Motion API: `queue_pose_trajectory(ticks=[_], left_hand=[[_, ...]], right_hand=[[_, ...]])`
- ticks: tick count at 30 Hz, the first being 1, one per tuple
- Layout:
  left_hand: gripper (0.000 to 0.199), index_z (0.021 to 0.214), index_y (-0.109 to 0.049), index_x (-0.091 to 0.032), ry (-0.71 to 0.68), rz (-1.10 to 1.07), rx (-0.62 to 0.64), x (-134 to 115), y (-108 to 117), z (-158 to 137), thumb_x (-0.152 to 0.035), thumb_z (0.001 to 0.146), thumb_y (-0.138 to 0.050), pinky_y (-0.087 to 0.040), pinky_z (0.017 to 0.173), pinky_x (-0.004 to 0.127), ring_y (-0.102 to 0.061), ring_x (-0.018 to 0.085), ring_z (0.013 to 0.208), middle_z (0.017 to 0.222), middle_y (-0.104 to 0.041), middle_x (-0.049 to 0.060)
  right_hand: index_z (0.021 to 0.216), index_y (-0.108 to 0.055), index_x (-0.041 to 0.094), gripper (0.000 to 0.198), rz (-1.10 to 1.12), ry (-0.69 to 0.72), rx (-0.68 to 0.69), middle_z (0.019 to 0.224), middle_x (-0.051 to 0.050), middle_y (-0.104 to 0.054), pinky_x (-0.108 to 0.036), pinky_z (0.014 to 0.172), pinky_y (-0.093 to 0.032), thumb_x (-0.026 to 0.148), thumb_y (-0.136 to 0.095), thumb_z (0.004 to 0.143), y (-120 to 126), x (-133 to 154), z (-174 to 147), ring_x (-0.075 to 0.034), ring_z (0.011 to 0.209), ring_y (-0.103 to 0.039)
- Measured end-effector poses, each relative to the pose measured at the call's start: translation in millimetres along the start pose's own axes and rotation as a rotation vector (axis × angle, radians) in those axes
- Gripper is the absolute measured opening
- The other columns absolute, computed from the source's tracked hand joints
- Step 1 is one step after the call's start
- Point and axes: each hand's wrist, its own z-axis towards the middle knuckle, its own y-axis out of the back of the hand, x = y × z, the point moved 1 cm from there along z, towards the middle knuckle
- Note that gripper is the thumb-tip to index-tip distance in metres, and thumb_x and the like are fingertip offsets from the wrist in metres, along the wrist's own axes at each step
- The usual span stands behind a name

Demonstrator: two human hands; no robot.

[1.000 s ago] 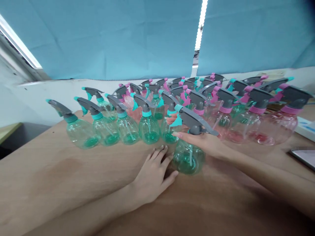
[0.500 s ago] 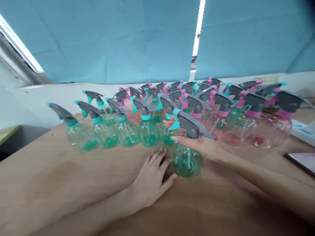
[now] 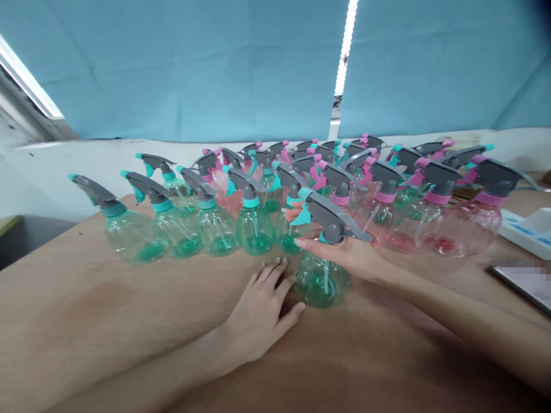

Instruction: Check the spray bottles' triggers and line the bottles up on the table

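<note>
My right hand [image 3: 344, 257] is wrapped round the neck of a green spray bottle [image 3: 321, 284] with a grey and teal trigger head, its nozzle pointing left. The bottle stands about upright at the front of the group. Flat on the wooden table [image 3: 150, 327] lies my left hand [image 3: 262, 307], fingers spread, just left of the bottle's base and holding nothing. Behind both hands is a row of green spray bottles [image 3: 256, 232]. Pink spray bottles [image 3: 465, 226] stand to the right, one partly behind my right hand.
More spray bottles with pink and teal nozzles crowd the back of the table. At the right edge lie a phone-like flat device [image 3: 523, 287] and a white power strip [image 3: 527, 232]. A blue cloth [image 3: 215, 69] hangs over the wall behind.
The whole view has shifted slightly, so things sit a little further left. Both hands and the held spray bottle keep about the same places on the table.
</note>
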Motion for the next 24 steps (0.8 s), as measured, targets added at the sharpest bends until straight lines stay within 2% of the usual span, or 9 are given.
queue_pose_trajectory(ticks=[4, 9, 16, 21, 24], left_hand=[[0.044, 0.128, -0.051, -0.013, 0.003, 0.004, 0.017, 0, 0, 0, -0.041, 0.095, -0.05, -0.033, 0.105, 0.051, -0.036, 0.033, 0.133, 0.143, -0.043, 0.017], [0.044, 0.129, -0.051, -0.013, 0.011, 0.007, 0.021, 0, -1, -1, -0.041, 0.095, -0.05, -0.033, 0.105, 0.052, -0.037, 0.033, 0.132, 0.143, -0.042, 0.018], [0.047, 0.13, -0.047, -0.011, 0.008, 0.001, -0.009, 1, -1, 0, -0.041, 0.094, -0.049, -0.033, 0.105, 0.05, -0.038, 0.032, 0.132, 0.141, -0.045, 0.018], [0.045, 0.13, -0.047, -0.013, 0.005, 0.0, -0.014, 1, -3, 0, -0.041, 0.094, -0.047, -0.032, 0.105, 0.05, -0.038, 0.031, 0.132, 0.141, -0.045, 0.018], [0.047, 0.131, -0.047, -0.012, 0.001, 0.002, -0.014, 1, -3, 0, -0.042, 0.094, -0.049, -0.032, 0.105, 0.051, -0.038, 0.032, 0.131, 0.141, -0.045, 0.018]], right_hand=[[0.081, -0.069, 0.03, 0.008, 0.081, -0.036, 0.048, 0.091, 0.0, -0.074, -0.04, 0.078, -0.06, 0.03, -0.07, 0.073, -1, -4, -1, -0.025, 0.093, -0.07], [0.085, -0.07, 0.031, 0.009, 0.004, -0.081, 0.061, 0.095, 0.0, -0.074, -0.041, 0.083, -0.058, 0.034, -0.068, 0.077, -1, -11, -2, -0.024, 0.096, -0.069], [0.08, -0.07, 0.027, 0.012, -0.12, -0.08, 0.053, 0.081, -0.002, -0.074, -0.04, 0.074, -0.06, 0.038, -0.067, 0.077, 0, -17, -2, -0.026, 0.085, -0.071], [0.092, -0.068, 0.026, 0.017, -0.105, 0.006, 0.099, 0.09, -0.001, -0.074, -0.038, 0.078, -0.058, 0.036, -0.063, 0.079, -2, -23, 0, -0.023, 0.09, -0.07], [0.081, -0.069, 0.025, 0.012, -0.155, -0.027, 0.05, 0.077, -0.001, -0.073, -0.037, 0.07, -0.059, 0.036, -0.066, 0.076, -2, -26, -1, -0.023, 0.081, -0.071]])
